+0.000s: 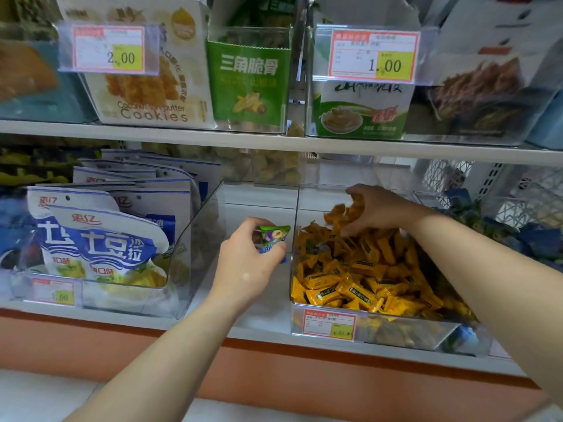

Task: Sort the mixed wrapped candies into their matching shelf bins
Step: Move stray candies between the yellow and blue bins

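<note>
- Green-wrapped candy: pinched in the left hand, held just left of the clear bin.
- Orange candies: heaped in that bin.
- Right hand: fingers curled round several orange candies at the heap's back.
- White-and-blue bags: neighbouring bin, left.

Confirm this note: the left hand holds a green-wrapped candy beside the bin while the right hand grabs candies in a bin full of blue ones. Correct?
Not quite. The bin the right hand reaches into holds orange candies, not blue ones, as the head view shows; its fingers curl around a few of them. The left hand does hold a green-wrapped candy beside that bin.
</note>
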The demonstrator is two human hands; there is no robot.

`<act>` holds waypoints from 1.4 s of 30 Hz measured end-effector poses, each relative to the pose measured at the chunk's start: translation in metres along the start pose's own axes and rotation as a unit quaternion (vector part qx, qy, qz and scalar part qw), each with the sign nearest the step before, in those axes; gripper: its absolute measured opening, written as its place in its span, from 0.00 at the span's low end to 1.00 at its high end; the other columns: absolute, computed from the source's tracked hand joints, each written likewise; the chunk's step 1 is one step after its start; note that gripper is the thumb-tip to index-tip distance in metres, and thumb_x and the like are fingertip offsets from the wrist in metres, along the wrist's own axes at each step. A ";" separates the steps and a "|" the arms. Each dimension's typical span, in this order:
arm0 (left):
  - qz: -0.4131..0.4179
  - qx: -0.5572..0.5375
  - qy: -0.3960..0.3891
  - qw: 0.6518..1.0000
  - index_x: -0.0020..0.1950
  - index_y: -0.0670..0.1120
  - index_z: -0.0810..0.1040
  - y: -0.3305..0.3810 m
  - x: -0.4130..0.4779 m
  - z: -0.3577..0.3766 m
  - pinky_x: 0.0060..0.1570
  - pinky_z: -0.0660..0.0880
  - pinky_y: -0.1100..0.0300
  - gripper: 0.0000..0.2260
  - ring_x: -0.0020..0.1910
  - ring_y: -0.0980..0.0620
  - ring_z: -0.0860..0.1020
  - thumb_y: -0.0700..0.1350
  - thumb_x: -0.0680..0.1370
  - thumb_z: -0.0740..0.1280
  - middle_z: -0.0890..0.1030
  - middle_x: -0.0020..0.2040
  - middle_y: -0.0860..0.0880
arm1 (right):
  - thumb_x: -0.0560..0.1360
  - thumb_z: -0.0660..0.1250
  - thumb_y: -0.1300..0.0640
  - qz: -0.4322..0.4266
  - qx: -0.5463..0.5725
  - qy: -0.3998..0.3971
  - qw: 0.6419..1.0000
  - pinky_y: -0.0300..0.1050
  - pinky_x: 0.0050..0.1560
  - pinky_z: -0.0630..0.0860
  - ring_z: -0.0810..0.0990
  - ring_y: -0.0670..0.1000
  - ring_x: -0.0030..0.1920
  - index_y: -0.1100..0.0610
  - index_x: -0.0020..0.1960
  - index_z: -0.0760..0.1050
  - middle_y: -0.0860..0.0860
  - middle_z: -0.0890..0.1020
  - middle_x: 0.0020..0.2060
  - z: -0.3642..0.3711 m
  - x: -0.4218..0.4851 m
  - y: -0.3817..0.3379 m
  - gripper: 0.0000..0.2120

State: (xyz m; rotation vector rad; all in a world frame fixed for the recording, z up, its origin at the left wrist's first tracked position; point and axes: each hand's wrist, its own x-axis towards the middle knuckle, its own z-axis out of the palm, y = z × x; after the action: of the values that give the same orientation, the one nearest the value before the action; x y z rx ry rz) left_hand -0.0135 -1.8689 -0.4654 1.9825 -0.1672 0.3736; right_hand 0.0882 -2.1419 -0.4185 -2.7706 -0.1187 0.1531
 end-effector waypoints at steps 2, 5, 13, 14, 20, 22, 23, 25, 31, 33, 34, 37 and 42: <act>-0.001 0.008 -0.005 1.000 0.54 0.53 0.76 0.000 0.000 0.001 0.41 0.72 0.77 0.12 0.45 0.69 0.78 0.45 0.74 0.74 0.80 0.46 0.61 | 0.62 0.80 0.38 0.020 -0.074 0.046 0.996 0.55 0.67 0.69 0.66 0.62 0.71 0.45 0.78 0.57 0.56 0.63 0.72 0.003 -0.006 -0.004 0.52; 0.000 0.013 -0.008 1.000 0.54 0.53 0.76 0.002 0.000 0.003 0.41 0.72 0.77 0.12 0.44 0.69 0.78 0.46 0.74 0.74 0.80 0.46 0.61 | 0.71 0.74 0.44 -0.083 -0.051 0.135 0.986 0.48 0.53 0.75 0.76 0.55 0.59 0.46 0.65 0.73 0.48 0.75 0.56 0.022 -0.009 -0.021 0.24; 0.002 0.014 -0.012 1.000 0.54 0.54 0.75 0.005 -0.003 0.005 0.40 0.72 0.77 0.12 0.44 0.69 0.78 0.46 0.74 0.74 0.80 0.45 0.62 | 0.76 0.69 0.56 -0.110 -0.106 -0.066 0.986 0.43 0.49 0.77 0.78 0.51 0.55 0.48 0.70 0.73 0.51 0.78 0.61 0.072 0.017 -0.035 0.22; -0.001 0.013 -0.011 1.000 0.54 0.53 0.75 0.005 -0.002 0.004 0.41 0.73 0.76 0.12 0.44 0.67 0.78 0.46 0.74 0.74 0.80 0.46 0.61 | 0.75 0.70 0.56 -0.117 -0.104 -0.065 0.986 0.40 0.44 0.75 0.77 0.49 0.52 0.47 0.68 0.75 0.50 0.79 0.58 0.074 0.019 -0.034 0.21; -0.035 -0.050 0.014 0.998 0.58 0.53 0.74 0.004 -0.001 0.002 0.42 0.81 0.59 0.16 0.44 0.59 0.82 0.43 0.74 0.74 0.82 0.48 0.56 | 0.74 0.73 0.50 -0.141 -0.162 -0.014 0.977 0.40 0.38 0.68 0.75 0.48 0.49 0.45 0.50 0.78 0.43 0.74 0.47 0.069 0.013 -0.029 0.07; -0.048 -0.088 0.011 0.995 0.59 0.52 0.71 0.008 -0.001 0.001 0.33 0.79 0.61 0.18 0.40 0.56 0.84 0.43 0.74 0.74 0.83 0.48 0.52 | 0.74 0.72 0.48 -0.135 -0.116 0.042 0.983 0.43 0.41 0.70 0.74 0.50 0.49 0.46 0.45 0.75 0.45 0.71 0.46 0.057 -0.001 -0.028 0.07; -0.051 -0.100 0.010 0.994 0.59 0.51 0.70 0.012 0.000 0.000 0.29 0.76 0.64 0.18 0.38 0.55 0.84 0.44 0.75 0.74 0.84 0.48 0.52 | 0.74 0.72 0.47 -0.129 -0.079 0.071 0.986 0.44 0.42 0.70 0.74 0.50 0.49 0.46 0.44 0.74 0.45 0.72 0.46 0.050 -0.010 -0.028 0.07; -0.057 -0.122 0.004 0.991 0.61 0.47 0.70 0.021 -0.001 -0.001 0.27 0.73 0.66 0.19 0.35 0.54 0.84 0.44 0.75 0.74 0.84 0.47 0.49 | 0.76 0.70 0.47 -0.102 0.033 0.110 0.988 0.42 0.41 0.69 0.75 0.47 0.47 0.45 0.43 0.73 0.43 0.75 0.46 0.037 -0.034 -0.028 0.07; -0.043 -0.238 -0.099 0.965 0.60 0.43 0.77 0.067 -0.021 0.024 0.33 0.79 0.62 0.11 0.34 0.49 0.82 0.35 0.79 0.68 0.81 0.54 0.43 | 0.80 0.66 0.56 0.014 0.552 0.040 0.833 0.56 0.48 0.83 0.86 0.57 0.48 0.57 0.50 0.73 0.60 0.83 0.53 0.025 -0.128 -0.039 0.04; -0.026 -0.236 -0.121 0.964 0.58 0.46 0.79 0.080 -0.030 0.040 0.34 0.80 0.62 0.11 0.33 0.51 0.81 0.34 0.79 0.68 0.82 0.52 0.43 | 0.82 0.62 0.55 0.035 0.637 0.045 0.768 0.57 0.44 0.83 0.86 0.59 0.47 0.57 0.54 0.73 0.61 0.82 0.56 0.019 -0.154 -0.040 0.05; -0.021 -0.231 -0.125 0.965 0.57 0.46 0.80 0.085 -0.034 0.047 0.33 0.79 0.62 0.10 0.33 0.52 0.81 0.35 0.78 0.69 0.83 0.50 0.43 | 0.83 0.61 0.53 0.039 0.665 0.046 0.745 0.57 0.43 0.83 0.86 0.59 0.47 0.56 0.55 0.73 0.61 0.82 0.56 0.016 -0.165 -0.039 0.07; 0.015 -0.188 -0.101 0.977 0.51 0.47 0.82 0.093 -0.042 0.065 0.33 0.76 0.65 0.07 0.37 0.54 0.82 0.39 0.75 0.74 0.84 0.44 0.47 | 0.80 0.65 0.48 0.018 0.674 0.045 0.737 0.55 0.42 0.82 0.85 0.59 0.49 0.55 0.59 0.74 0.57 0.83 0.56 0.010 -0.188 -0.030 0.12; 0.047 -0.156 -0.130 0.978 0.46 0.51 0.86 0.104 -0.051 0.087 0.33 0.71 0.71 0.02 0.33 0.62 0.79 0.46 0.75 0.75 0.84 0.37 0.55 | 0.79 0.68 0.59 0.007 0.618 0.088 0.782 0.45 0.32 0.80 0.85 0.52 0.41 0.54 0.60 0.75 0.55 0.83 0.50 0.007 -0.203 -0.005 0.11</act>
State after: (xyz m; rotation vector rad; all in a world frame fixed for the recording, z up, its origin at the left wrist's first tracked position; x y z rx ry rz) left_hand -0.0744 -1.9945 -0.4269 1.7077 -0.4598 0.1362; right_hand -0.1138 -2.1550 -0.4048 -1.4419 0.0505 -0.0365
